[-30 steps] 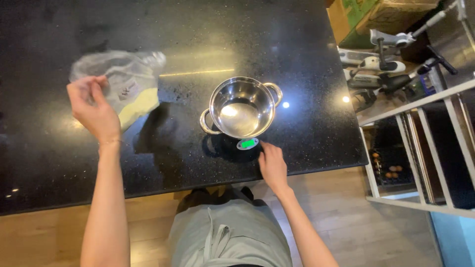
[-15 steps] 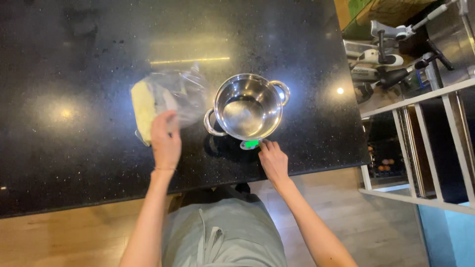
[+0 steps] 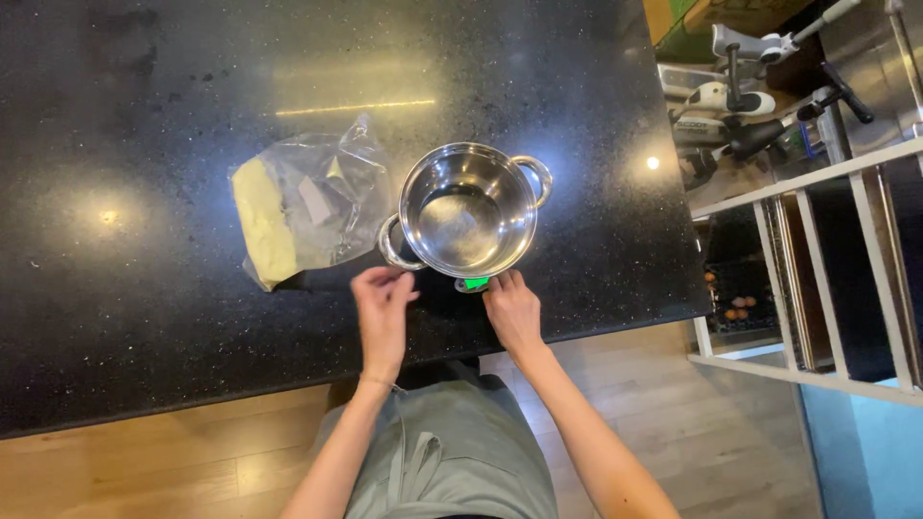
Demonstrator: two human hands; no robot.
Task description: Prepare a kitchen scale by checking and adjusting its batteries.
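A shiny steel pot (image 3: 469,212) with two side handles stands empty on a small scale whose green display (image 3: 474,284) shows under its near edge. My right hand (image 3: 512,311) rests at that display, fingertips touching the scale. My left hand (image 3: 384,309) holds nothing and hovers just below the pot's left handle, fingers apart. To the left lies a clear plastic bag (image 3: 306,208) with pale yellow powder in it, flat on the black speckled counter (image 3: 144,317).
The counter's near edge runs above a wooden floor (image 3: 173,471). On the right stand a white railing (image 3: 817,279) and, beyond it, scooters (image 3: 760,96). My grey-green apron (image 3: 442,461) shows at the bottom.
My left hand carried the bag from the far left, laid it beside the pot and let go, then drew back toward the pot's handle. My right hand stayed at the scale.
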